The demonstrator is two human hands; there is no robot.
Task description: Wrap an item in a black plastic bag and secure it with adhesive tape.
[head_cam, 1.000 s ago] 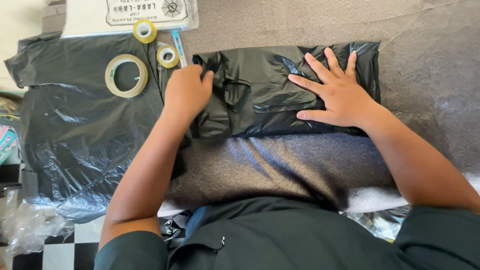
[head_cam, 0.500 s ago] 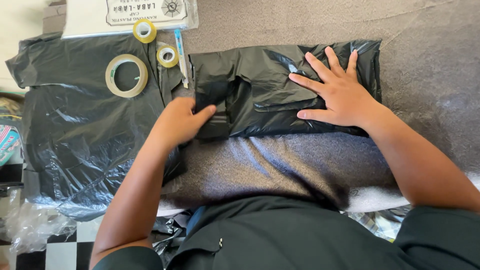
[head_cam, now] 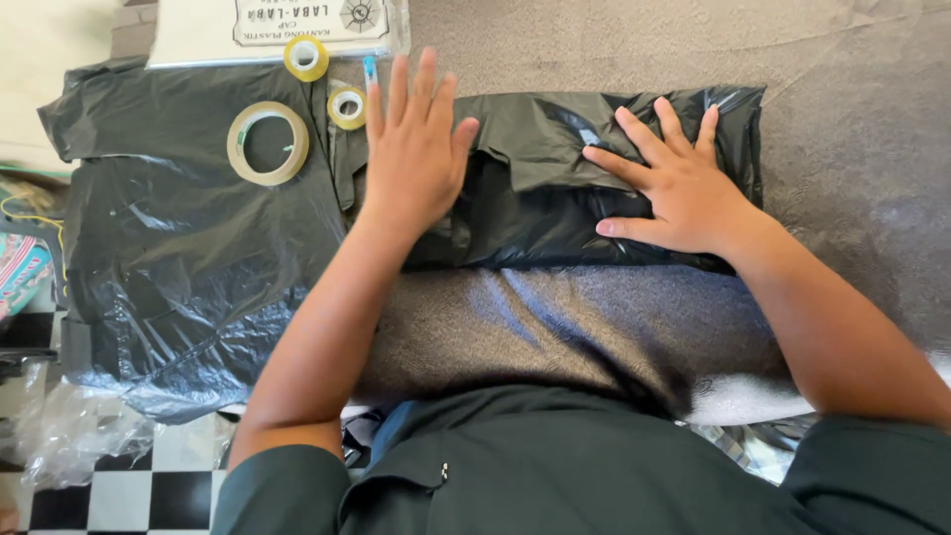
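A parcel wrapped in black plastic (head_cam: 540, 213) lies on a grey carpet (head_cam: 594, 327) in front of me. My left hand (head_cam: 411, 149) lies flat with fingers spread on the parcel's left end, pressing the folded plastic down. My right hand (head_cam: 674, 183) rests flat with fingers spread on the parcel's right half. Neither hand grips anything.
A stack of black plastic bags (head_cam: 188, 238) lies to the left, with a large tape roll (head_cam: 267, 144) on it. Two small yellow tape rolls (head_cam: 306, 57) (head_cam: 347, 107) and a blue pen (head_cam: 370, 71) lie beside a white packet (head_cam: 267, 30). A checkered floor (head_cam: 129, 495) shows at bottom left.
My left hand let go of the parcel's lower left corner, moved up and opened flat on the left end. My right hand stayed in place.
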